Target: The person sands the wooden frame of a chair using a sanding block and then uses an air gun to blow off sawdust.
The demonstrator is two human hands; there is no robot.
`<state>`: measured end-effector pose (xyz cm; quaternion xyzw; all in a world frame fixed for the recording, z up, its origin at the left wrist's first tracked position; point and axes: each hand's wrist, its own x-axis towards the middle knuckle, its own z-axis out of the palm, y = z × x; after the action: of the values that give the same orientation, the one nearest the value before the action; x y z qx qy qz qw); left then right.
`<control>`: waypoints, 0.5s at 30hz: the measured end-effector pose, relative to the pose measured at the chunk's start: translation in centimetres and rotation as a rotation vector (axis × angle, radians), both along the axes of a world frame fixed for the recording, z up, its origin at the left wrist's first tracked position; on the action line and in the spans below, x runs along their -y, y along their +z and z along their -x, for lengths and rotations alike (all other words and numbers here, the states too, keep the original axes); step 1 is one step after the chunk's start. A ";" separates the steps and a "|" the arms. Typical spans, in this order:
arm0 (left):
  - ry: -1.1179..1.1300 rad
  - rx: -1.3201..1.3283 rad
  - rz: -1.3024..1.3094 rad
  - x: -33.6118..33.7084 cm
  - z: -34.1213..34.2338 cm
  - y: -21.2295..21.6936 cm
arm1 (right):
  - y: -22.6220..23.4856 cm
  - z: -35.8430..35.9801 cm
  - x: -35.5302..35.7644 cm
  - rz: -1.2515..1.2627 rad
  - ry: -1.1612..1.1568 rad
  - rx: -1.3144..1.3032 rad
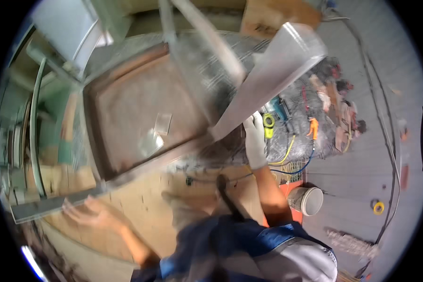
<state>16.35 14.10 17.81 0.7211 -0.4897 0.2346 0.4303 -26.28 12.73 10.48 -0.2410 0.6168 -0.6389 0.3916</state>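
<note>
A large square furniture frame with a recessed brown panel fills the left and middle, its legs standing out from the corners like an upturned chair or small table. One wide grey leg rises toward the upper right, and another dark leg reaches to the far left. My right hand, in a pale glove, has its fingers curled against the frame near the foot of the wide leg; some fingertips are hidden. Beneath the far left leg, my left hand has spread fingers touching its lower edge; motion blurs it.
On the grey-covered bench lie a teal power tool, a yellow-green tool and an orange air gun with hoses. A white bucket stands at right. A yellow tape roll lies on the floor. Cardboard lies underfoot.
</note>
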 end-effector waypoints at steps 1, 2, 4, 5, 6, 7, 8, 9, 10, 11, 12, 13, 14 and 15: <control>-0.087 0.210 -0.153 -0.1 3.4 -0.7 | -3.7 2.0 -0.3 -0.220 0.097 -0.172; -0.386 -0.071 -0.281 2.1 4.8 -3.6 | -7.2 3.9 -0.7 -0.421 0.221 -0.350; -0.574 -0.453 -0.598 6.6 6.0 -9.6 | -9.0 3.3 -0.6 -0.511 0.278 -0.754; -0.539 -0.344 -0.862 9.7 4.9 -13.6 | -11.3 4.9 -0.4 -0.398 0.314 -0.890; -0.521 -0.330 -1.092 12.2 6.4 -13.9 | -13.7 7.0 -0.4 -0.289 0.334 -1.024; -0.479 -0.344 -1.271 14.0 7.7 -13.5 | -14.3 8.3 -0.2 -0.218 0.381 -1.217; -0.493 -0.241 -1.324 15.0 7.7 -15.2 | -14.2 8.6 -0.6 -0.237 0.362 -1.287; -0.501 -0.138 -1.363 16.6 6.6 -18.5 | -13.0 8.5 -1.1 -0.245 0.340 -1.358; -0.525 -0.031 -1.398 18.7 5.9 -21.9 | -11.8 8.7 -1.9 -0.263 0.302 -1.436; -0.558 -0.035 -1.444 20.5 4.4 -25.2 | -11.1 9.1 -2.8 -0.243 0.345 -1.324; -0.568 -0.042 -1.388 21.2 2.1 -28.9 | -8.7 8.8 -3.3 -0.231 0.419 -1.119; -0.552 0.006 -1.416 21.6 5.9 -29.3 | -9.2 10.1 -6.2 -0.268 0.366 -1.053; -0.582 0.026 -1.318 21.9 0.8 -33.3 | -7.6 9.5 -6.9 -0.138 0.381 -1.099; -0.558 0.491 -1.655 22.7 7.3 -30.4 | -5.9 10.3 -9.2 -0.251 0.369 -1.186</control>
<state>9.05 -8.59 -12.64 0.5848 -0.7367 -0.1578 -0.3007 -36.62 21.91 4.57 -0.6086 0.7474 -0.2417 0.1123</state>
